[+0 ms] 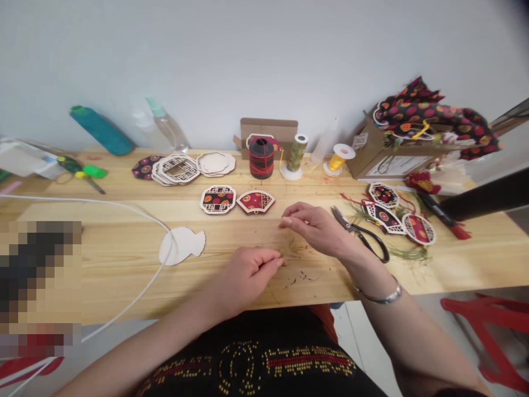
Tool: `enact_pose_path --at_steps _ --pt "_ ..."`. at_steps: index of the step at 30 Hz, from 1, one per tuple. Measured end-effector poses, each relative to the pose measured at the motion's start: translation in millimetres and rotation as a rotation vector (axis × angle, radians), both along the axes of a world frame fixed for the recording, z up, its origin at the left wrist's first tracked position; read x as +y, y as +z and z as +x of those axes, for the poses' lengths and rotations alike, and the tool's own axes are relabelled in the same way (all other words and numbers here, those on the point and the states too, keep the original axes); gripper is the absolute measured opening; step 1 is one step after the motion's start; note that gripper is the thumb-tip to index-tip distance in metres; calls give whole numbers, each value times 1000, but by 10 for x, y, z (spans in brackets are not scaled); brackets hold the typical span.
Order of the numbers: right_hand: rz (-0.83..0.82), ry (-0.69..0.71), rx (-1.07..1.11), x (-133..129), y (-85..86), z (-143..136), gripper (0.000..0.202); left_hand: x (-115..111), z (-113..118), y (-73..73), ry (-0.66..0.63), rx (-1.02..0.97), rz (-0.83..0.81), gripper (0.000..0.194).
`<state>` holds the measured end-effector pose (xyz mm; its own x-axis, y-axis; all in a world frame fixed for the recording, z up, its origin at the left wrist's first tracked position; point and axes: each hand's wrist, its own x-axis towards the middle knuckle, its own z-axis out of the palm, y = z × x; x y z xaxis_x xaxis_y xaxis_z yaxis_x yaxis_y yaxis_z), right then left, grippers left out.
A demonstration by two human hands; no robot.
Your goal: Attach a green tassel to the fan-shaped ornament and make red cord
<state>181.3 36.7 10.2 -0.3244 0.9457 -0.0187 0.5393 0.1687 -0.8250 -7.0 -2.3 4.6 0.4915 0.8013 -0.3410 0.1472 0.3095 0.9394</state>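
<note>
Thumb and index finger of my left hand [257, 271] are pinched together over the tabletop, holding the end of some thin greenish threads [292, 248]. Just above and to the right, my right hand [316, 227] is bent with its fingers curled together; whatever lies in them, if anything, is hidden. A silver bracelet circles the right wrist. Black-handled scissors [360, 234] lie beside the right hand, blades partly apart. Beyond the hands lie a fan-shaped ornament [255, 202] and an eight-sided ornament [218, 199], each patterned fabric in a pale cut-out frame.
At the back stand a dark red spool [262, 159], a green thread spool [297, 155] and a yellow thread spool [339, 160]. Several finished ornaments [384, 215] lie right, before a cardboard box [397, 162]. A white cable [136, 207] crosses a pale vase-shaped piece [182, 245] at left.
</note>
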Motion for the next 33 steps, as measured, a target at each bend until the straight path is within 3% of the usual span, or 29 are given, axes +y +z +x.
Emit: enact_pose_path --at_steps 3,5,8,12,14,17,19,21,24,28,33 --pt "-162 118 -102 85 54 -85 47 -18 -9 23 -193 235 359 35" --pt "-209 211 -120 107 85 -129 55 -22 -21 32 -249 300 489 35" --pt "-244 302 -132 119 93 -146 57 -19 -45 32 -280 338 611 33" --pt "-255 268 -17 142 19 -83 44 -9 -65 15 -247 299 644 29" --pt "-222 177 102 154 -12 -44 35 4 -60 9 -176 252 537 28" --pt "-133 -78 223 154 1 4 27 43 -40 5 -15 159 199 23" --pt "-88 -275 221 124 36 35 22 77 -29 2 99 71 -41 19" --pt "-93 -385 143 59 64 64 22 110 -27 -1 185 -17 -221 18" --pt "-153 -293 -18 -88 45 71 31 146 -37 2 237 -112 -361 18" --pt "-160 -129 -71 -254 -99 -35 22 159 -54 26 234 -188 -427 19" --pt "-163 -135 2 -274 -278 -231 23 140 -57 49 187 -259 -473 18"
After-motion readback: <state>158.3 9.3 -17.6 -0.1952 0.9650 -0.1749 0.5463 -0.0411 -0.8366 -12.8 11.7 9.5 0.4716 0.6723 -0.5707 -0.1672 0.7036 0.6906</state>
